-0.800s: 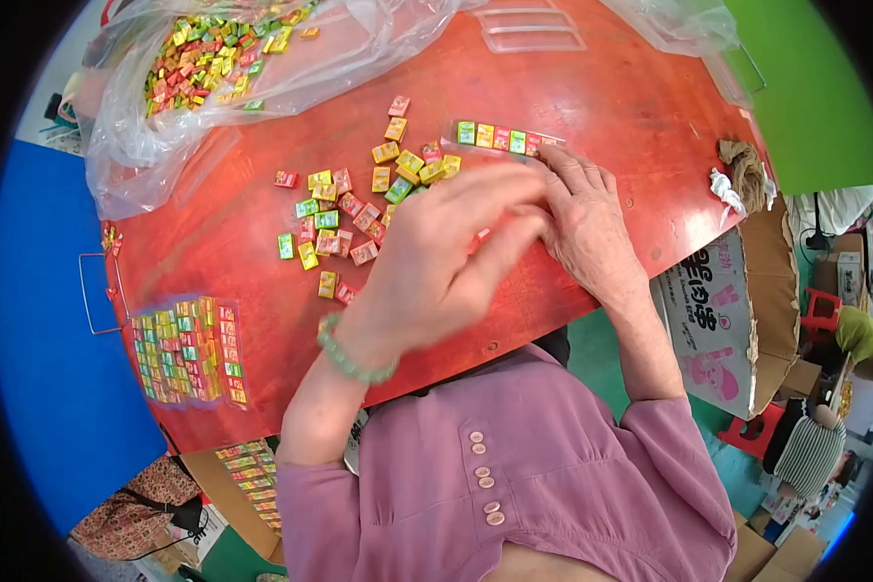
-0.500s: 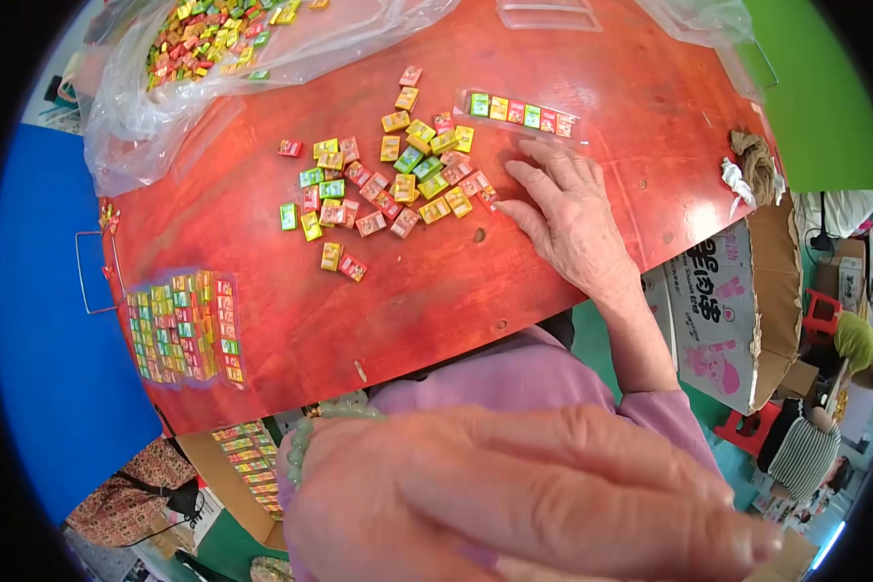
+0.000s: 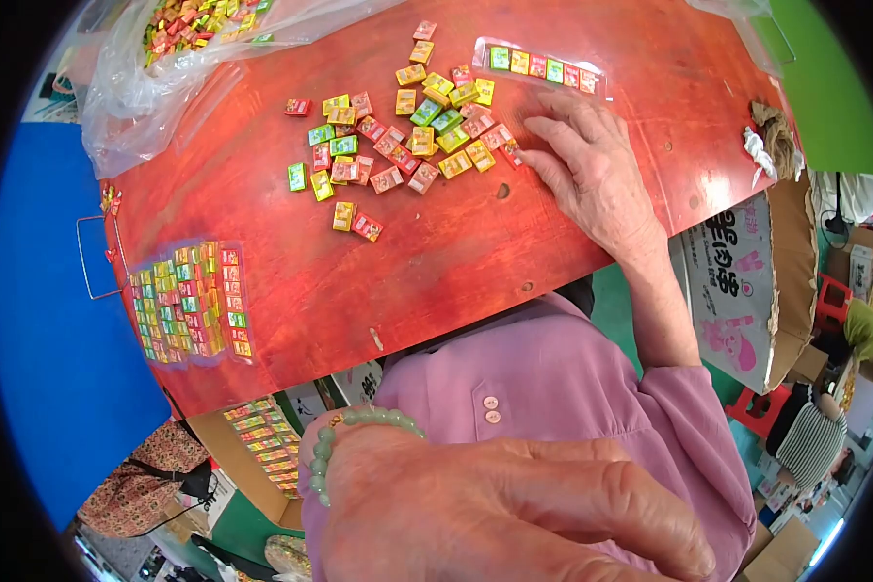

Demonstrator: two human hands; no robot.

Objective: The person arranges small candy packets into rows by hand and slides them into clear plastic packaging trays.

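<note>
Red bench (image 3: 436, 276) spreads before me, read here as a clock with twelve straight ahead from the middle of my view. At two o'clock, my right hand (image 3: 592, 170) hovers over or rests on the surface, I cannot tell which, its fingers loosely curved, thumb and forefinger apart, with nothing seen between them. My thumb tip is just beside a loose heap of small red, yellow, green and pink rectangular boxes (image 3: 423, 142) lying toward twelve o'clock, some flat, some leaning on others. Beyond my fingers, at one o'clock, sits a clear plastic strip tray (image 3: 482, 56), six of the small boxes in a row inside it.

Toward half past five, close to the camera, my left hand (image 3: 514, 504) is held over my purple buttoned shirt (image 3: 563, 403), fingers bent; whether it grasps anything I cannot tell. A pale green bead bracelet (image 3: 383, 416) circles that wrist.

At ten o'clock, a transparent plastic bag (image 3: 116, 126) holds more of the boxes; at nine, filled strips (image 3: 186, 306) lie side by side near the bench edge. More filled strips stand in a brown cardboard carton (image 3: 218, 432) toward eight. At three is a grey-white printed carton (image 3: 723, 291).
</note>
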